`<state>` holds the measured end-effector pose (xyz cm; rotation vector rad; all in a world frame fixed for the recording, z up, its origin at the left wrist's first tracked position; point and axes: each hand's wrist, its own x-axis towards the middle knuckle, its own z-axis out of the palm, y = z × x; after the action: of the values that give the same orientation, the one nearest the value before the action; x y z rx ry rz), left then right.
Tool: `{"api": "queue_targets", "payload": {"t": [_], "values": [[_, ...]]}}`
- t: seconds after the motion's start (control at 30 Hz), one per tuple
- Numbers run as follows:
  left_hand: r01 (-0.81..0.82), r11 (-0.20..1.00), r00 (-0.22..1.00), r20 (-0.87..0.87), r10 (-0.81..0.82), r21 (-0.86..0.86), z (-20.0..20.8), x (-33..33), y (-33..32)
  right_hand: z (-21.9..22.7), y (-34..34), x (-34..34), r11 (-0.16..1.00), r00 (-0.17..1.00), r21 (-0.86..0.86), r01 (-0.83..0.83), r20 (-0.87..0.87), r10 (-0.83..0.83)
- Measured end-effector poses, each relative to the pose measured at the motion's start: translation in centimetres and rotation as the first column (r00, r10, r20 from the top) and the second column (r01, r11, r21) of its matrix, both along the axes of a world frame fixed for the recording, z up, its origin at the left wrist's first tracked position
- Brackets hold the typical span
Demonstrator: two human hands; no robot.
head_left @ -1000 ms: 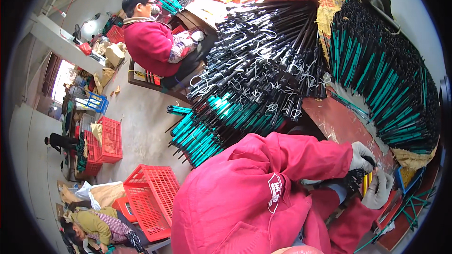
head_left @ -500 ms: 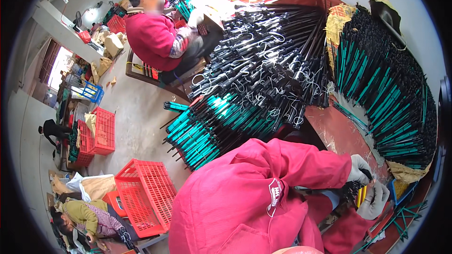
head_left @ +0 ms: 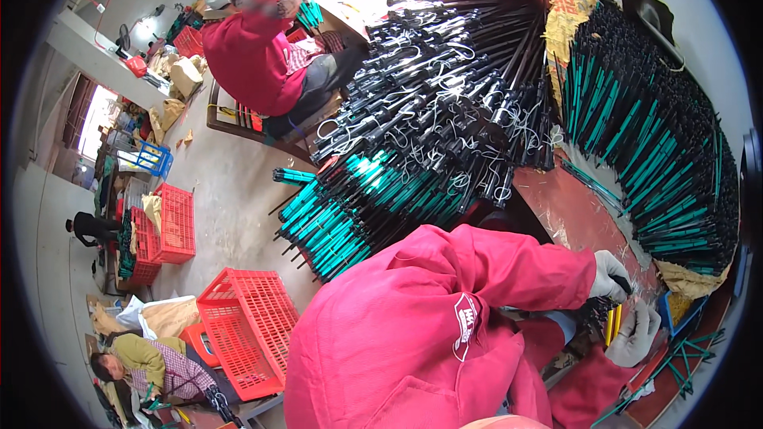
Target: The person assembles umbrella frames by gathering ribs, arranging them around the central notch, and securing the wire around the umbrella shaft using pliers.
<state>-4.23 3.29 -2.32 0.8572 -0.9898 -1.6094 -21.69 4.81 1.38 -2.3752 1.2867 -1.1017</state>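
My two hands, in pale work gloves and red sleeves, are close together at the right over a workbench. My left hand (head_left: 609,274), the upper one in the picture, has its fingers curled at a small dark piece that I cannot make out. Just below it, my right hand (head_left: 636,335) is bent with its fingertips drawn together beside two yellow bars (head_left: 613,322). What those fingertips hold is too small to tell. A bunch of thin black parts (head_left: 592,314) lies between the left wrist and the yellow bars.
A large heap of black rods (head_left: 453,103) with white loops lies beside bundled green-and-black rods (head_left: 334,226). More rods stand packed in a yellow sack (head_left: 570,24). A blue bin (head_left: 675,314) is near my right hand. A red crate (head_left: 254,334) stands behind; co-workers sit nearby.
My hands stay almost in place, with the fingers shifting slightly. The co-worker at the top has raised both gloved hands to head height. The person at lower left has lifted their head.
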Motion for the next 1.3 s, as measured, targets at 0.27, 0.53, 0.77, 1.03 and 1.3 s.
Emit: {"api": "queue_targets", "payload": {"t": [0.27,0.53,0.77,1.03,1.3], "values": [[-0.018,0.999,1.000,-0.014,0.019,0.033,-0.1,0.7,0.5,-1.2,0.1,-0.7,0.997,0.985,0.059,-0.053,0.170,0.043],[-0.073,0.989,0.977,0.191,0.096,-0.128,1.3,1.0,0.2,0.7,0.0,0.5,0.999,0.996,-0.048,0.004,0.086,0.000],[0.036,0.998,0.988,0.149,-0.029,-0.044,1.8,0.5,0.0,0.8,-0.1,-0.4,0.998,0.995,-0.052,0.047,0.088,-0.042],[0.023,0.998,1.000,-0.013,-0.022,0.056,0.4,0.0,0.2,0.3,0.3,1.3,0.893,0.707,0.431,-0.129,0.671,-0.222],[0.041,0.995,0.999,-0.017,-0.040,0.088,0.5,0.2,0.1,0.2,0.1,1.3,0.920,0.802,0.389,-0.050,0.565,-0.195]]}}
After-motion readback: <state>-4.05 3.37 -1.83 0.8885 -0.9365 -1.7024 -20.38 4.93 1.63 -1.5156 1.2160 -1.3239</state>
